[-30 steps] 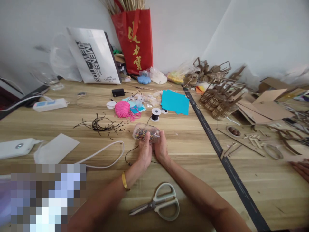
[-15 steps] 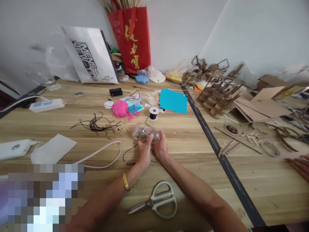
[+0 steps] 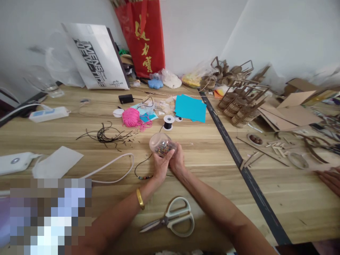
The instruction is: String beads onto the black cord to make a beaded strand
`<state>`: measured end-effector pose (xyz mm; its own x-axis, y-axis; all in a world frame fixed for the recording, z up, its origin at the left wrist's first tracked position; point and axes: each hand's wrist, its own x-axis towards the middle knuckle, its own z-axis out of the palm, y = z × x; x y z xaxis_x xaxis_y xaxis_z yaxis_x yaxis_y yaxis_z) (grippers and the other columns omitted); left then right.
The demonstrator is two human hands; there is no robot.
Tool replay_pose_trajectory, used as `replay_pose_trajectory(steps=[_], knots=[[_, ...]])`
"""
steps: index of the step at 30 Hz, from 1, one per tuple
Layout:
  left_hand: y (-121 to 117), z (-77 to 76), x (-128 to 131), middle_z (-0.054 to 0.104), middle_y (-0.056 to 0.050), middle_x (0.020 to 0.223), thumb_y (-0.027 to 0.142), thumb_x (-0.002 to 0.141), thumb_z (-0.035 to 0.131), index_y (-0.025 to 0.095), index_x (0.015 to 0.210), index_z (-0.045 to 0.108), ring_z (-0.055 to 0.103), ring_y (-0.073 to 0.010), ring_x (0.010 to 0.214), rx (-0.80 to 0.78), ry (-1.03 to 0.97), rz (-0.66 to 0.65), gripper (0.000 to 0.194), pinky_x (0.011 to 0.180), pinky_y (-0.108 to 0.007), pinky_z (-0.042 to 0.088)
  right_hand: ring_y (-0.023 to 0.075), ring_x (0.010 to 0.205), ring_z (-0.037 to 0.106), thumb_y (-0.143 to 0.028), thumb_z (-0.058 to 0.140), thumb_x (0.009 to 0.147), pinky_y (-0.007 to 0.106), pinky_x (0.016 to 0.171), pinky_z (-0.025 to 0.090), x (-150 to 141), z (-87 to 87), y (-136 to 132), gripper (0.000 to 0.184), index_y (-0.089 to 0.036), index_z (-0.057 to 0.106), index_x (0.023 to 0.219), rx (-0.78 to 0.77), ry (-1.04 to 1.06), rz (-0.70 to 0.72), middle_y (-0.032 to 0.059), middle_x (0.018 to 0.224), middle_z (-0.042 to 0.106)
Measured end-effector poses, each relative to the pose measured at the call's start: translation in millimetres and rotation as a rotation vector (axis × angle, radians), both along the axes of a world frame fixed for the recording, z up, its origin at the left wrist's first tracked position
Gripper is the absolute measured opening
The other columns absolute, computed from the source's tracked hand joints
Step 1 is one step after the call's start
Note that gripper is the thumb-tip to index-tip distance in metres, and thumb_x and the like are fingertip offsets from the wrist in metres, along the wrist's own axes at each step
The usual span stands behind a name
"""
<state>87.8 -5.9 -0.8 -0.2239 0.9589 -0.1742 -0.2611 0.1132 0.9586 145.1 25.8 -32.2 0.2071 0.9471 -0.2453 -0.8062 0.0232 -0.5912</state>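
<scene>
A clear plastic jar (image 3: 158, 141) with many small coloured beads inside is tilted between my hands, its base facing up and away. My left hand (image 3: 160, 165) grips its near left side, thumb along the wall. At the jar's right end, my right hand (image 3: 177, 159) is closed around it, the fingers partly hidden. A black cord with a short row of beads (image 3: 145, 177) lies on the table just left of my left hand. Black cord also winds on a white spool (image 3: 168, 122) beyond the jar. Scissors (image 3: 170, 219) with pale handles lie between my forearms.
Pink yarn (image 3: 130, 117), blue sheets (image 3: 190, 108) and cut black cords (image 3: 106, 135) lie further back. A white cable (image 3: 111, 164) loops at left. Wooden baskets (image 3: 239, 106) and thin wood strips stand right of a black strip (image 3: 225, 150). Another person's hand (image 3: 329, 180) rests at the right edge.
The jar has turned in my hands, its base swinging up and towards the right. My view has shifted slightly; the things on the table stay put.
</scene>
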Motion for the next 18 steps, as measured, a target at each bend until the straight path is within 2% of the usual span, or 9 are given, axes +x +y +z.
replay_pose_trajectory(steps=[5,11,18], knots=[[-1,6.0,-1,0.07,-0.014,0.095,0.042,0.05,0.081,0.009,0.097,0.06,0.066,-0.0279,0.091,-0.023,0.015,-0.024,0.061,0.077,-0.034,0.051,0.0156,0.073,0.065,-0.027,0.042,0.078,0.028,0.077,0.053,3,-3.6,3,0.026,-0.016,0.065,0.082,-0.013,-0.01,0.028,0.0008,0.078,0.073],[0,3.0,-5,0.072,-0.01,0.085,0.044,0.048,0.081,0.01,0.085,0.064,0.067,-0.0252,0.082,-0.055,0.059,-0.052,0.053,0.072,-0.032,0.051,0.0162,0.074,0.065,-0.028,0.046,0.076,0.029,0.075,0.053,8,-4.9,4,0.022,-0.017,0.064,0.081,-0.008,-0.049,0.056,0.001,0.078,0.072],[2,5.9,-7,0.073,-0.007,0.081,0.04,0.049,0.081,0.012,0.086,0.066,0.067,-0.0251,0.082,-0.027,0.127,-0.072,0.049,0.072,-0.032,0.053,0.0157,0.075,0.065,-0.031,0.046,0.078,0.028,0.075,0.053,12,-9.9,3,0.023,-0.017,0.064,0.083,-0.019,-0.153,0.026,-0.0003,0.08,0.072]])
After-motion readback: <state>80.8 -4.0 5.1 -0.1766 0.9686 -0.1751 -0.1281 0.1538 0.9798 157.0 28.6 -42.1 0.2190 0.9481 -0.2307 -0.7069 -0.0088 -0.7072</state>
